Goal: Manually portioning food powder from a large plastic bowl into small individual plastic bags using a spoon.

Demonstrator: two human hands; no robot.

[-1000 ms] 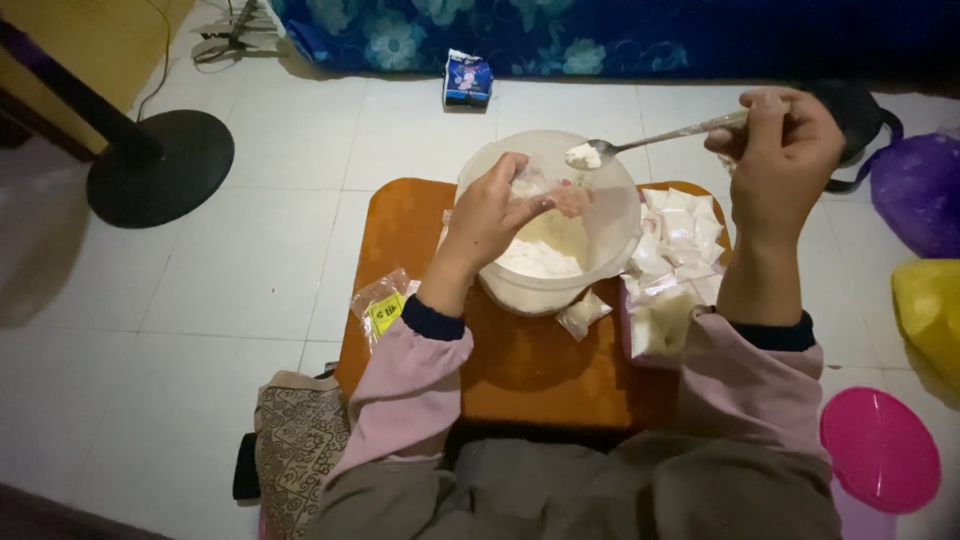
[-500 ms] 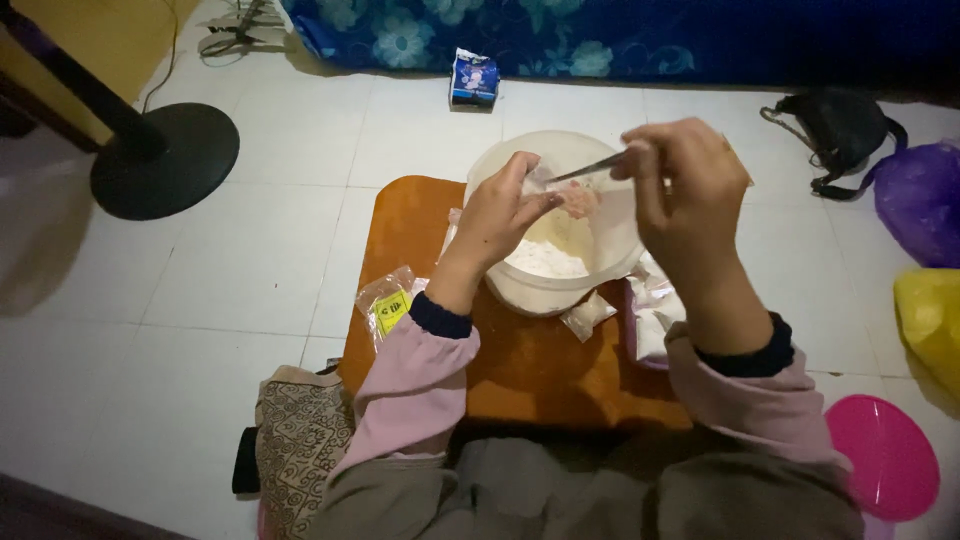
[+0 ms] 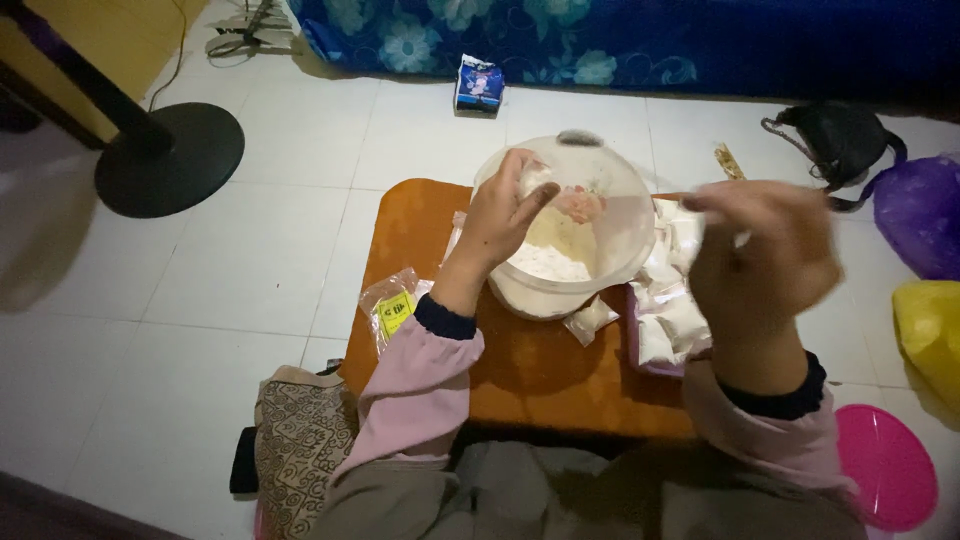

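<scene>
Nearest the camera, pink sleeves with dark cuffs are seen above a grey lap, with a patterned brown cloth [image 3: 300, 445] on the floor to the left and a pink round lid [image 3: 885, 465] to the right. An orange worktop [image 3: 520, 370] lies on the white tiled floor. On its left edge a small clear packet with a yellow label [image 3: 392, 308] is set; on its right side a heap of small white-filled bags [image 3: 665, 300] is piled. The right hand [image 3: 765, 260] is raised above those bags, blurred, its fingers curled; what it grips cannot be told, though a thin handle is glimpsed beyond it. The left hand [image 3: 500, 215] is held over the near rim of a clear plastic bowl [image 3: 600, 290], fingers pinched together on something small and pale. The bowl stands in the middle of the worktop and holds white powder [image 3: 545, 262] and a pinkish lump [image 3: 580, 205]. Farther off, a black fan base [image 3: 170, 158], a small blue carton [image 3: 478, 83], a black bag [image 3: 835, 140] and a blue flowered cloth [image 3: 600, 35] are seen.
</scene>
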